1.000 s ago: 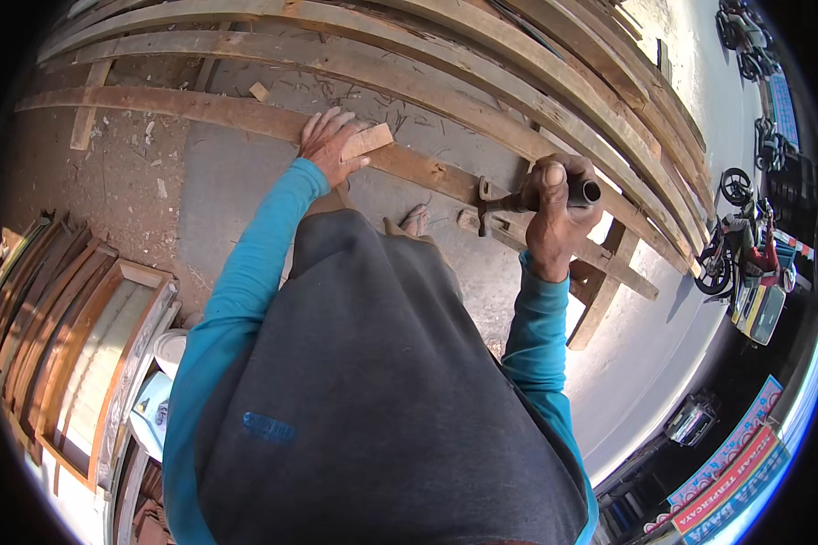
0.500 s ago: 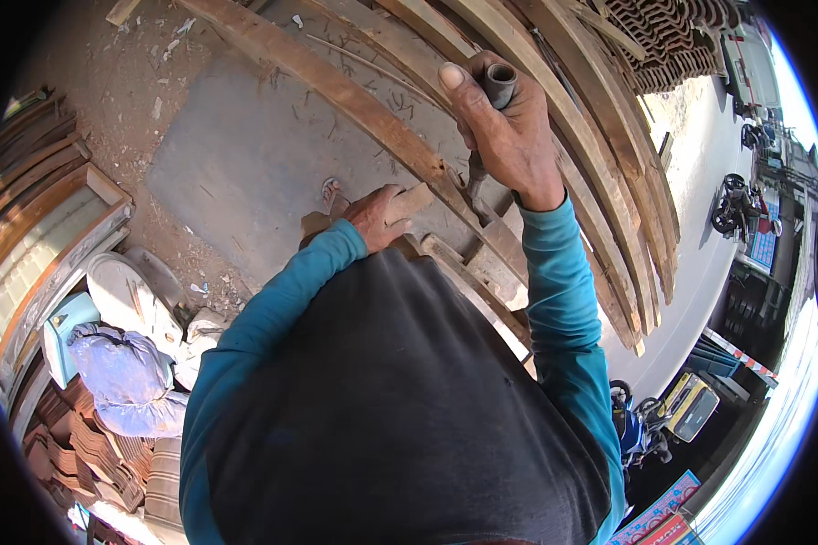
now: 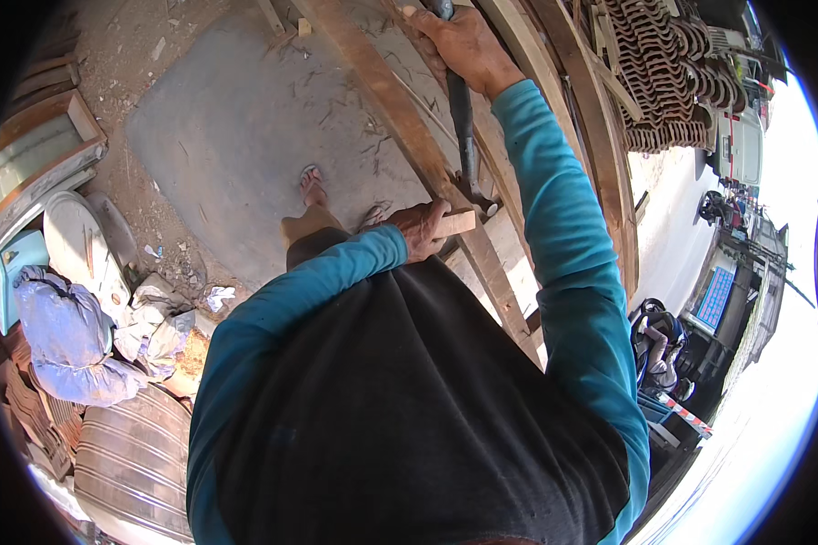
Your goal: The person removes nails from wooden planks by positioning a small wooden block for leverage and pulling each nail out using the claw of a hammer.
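Teal sleeves lead to two bare hands at work over a long beam of brown timber. The left hand has its fingers bent round a small wooden block, pinching it; half a second ago that block sat just short of the beam's near edge, and now its free end reaches across the beam, though whether it rests there I cannot tell. The right hand is wrapped firmly round the handle of a hammer. Earlier the handle's end pointed up toward the camera; now the tool shows lengthwise, its head down by the beam, near the block. The view has swung too: more of the stacked roof tiles shows at upper right, and a sandalled foot on the grey floor sheet is fully visible.
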Motion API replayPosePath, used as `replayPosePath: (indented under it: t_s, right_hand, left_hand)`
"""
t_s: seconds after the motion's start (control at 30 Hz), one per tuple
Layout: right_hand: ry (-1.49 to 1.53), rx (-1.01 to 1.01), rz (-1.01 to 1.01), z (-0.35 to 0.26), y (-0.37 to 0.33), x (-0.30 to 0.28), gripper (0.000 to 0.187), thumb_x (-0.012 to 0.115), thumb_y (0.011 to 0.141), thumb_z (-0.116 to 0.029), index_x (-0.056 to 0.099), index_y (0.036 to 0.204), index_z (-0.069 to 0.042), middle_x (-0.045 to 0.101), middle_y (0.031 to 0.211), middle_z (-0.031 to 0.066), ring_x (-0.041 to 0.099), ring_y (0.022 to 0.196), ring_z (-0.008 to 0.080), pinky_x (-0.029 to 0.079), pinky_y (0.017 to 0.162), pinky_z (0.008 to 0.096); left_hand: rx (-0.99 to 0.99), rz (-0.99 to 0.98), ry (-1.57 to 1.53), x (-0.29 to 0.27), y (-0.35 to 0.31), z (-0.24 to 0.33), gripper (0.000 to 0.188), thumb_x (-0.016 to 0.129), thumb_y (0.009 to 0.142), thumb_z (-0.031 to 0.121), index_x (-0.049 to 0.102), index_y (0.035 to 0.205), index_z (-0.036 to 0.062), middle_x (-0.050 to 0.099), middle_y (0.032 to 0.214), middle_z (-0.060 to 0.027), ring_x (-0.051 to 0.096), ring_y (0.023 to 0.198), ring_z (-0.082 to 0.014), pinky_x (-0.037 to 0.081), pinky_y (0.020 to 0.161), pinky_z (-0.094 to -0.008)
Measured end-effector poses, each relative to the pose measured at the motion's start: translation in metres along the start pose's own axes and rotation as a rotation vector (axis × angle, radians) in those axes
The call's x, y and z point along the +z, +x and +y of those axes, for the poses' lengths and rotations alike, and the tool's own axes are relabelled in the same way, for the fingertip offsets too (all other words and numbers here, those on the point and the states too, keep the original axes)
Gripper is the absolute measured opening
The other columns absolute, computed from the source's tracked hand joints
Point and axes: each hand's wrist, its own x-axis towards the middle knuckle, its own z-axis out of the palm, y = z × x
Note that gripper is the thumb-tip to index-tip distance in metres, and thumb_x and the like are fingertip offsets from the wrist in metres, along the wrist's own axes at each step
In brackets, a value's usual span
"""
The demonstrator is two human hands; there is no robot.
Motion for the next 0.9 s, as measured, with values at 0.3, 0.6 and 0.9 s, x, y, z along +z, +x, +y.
replayPosePath:
  t_s: [0.3, 0.6, 0.9]
  right_hand:
    - [0.336, -0.023, 0.184, 0.002, -0.048, -0.034, 0.027, 0.068, 0.096, -0.028, 0.055, 0.080, -0.009, 0.049, 0.062, -0.0039, 0.045, 0.051, 0.0072, 0.035, 0.045, 0.0263]
    - [0.405, -0.478, 0.325, 0.061, -0.155, -0.048, 0.040, 0.076, 0.092, -0.035, 0.060, 0.080, -0.001, 0.049, 0.058, -0.0011, 0.046, 0.057, 0.0099, 0.040, 0.052, 0.0290]
    - [0.459, -0.469, 0.131, 0.062, -0.115, -0.065, 0.033, 0.071, 0.095, -0.029, 0.059, 0.081, -0.003, 0.051, 0.059, -0.0025, 0.044, 0.053, 0.0075, 0.035, 0.048, 0.0279]
  left_hand:
    - [-0.132, 0.591, 0.179, 0.054, 0.036, 0.009, 0.045, 0.083, 0.077, 0.025, 0.060, 0.111, 0.0048, 0.051, 0.115, -0.0168, 0.053, 0.108, -0.0370, 0.047, 0.096, -0.0464]
    - [-0.229, 0.671, 0.191, 0.078, 0.045, 0.010, 0.045, 0.084, 0.074, 0.020, 0.059, 0.108, 0.0045, 0.049, 0.116, -0.0179, 0.051, 0.111, -0.0389, 0.046, 0.098, -0.0460]
    - [-0.346, 0.802, 0.196, 0.077, 0.046, 0.014, 0.046, 0.086, 0.070, 0.016, 0.061, 0.106, 0.0043, 0.051, 0.113, -0.0162, 0.052, 0.110, -0.0375, 0.048, 0.096, -0.0453]
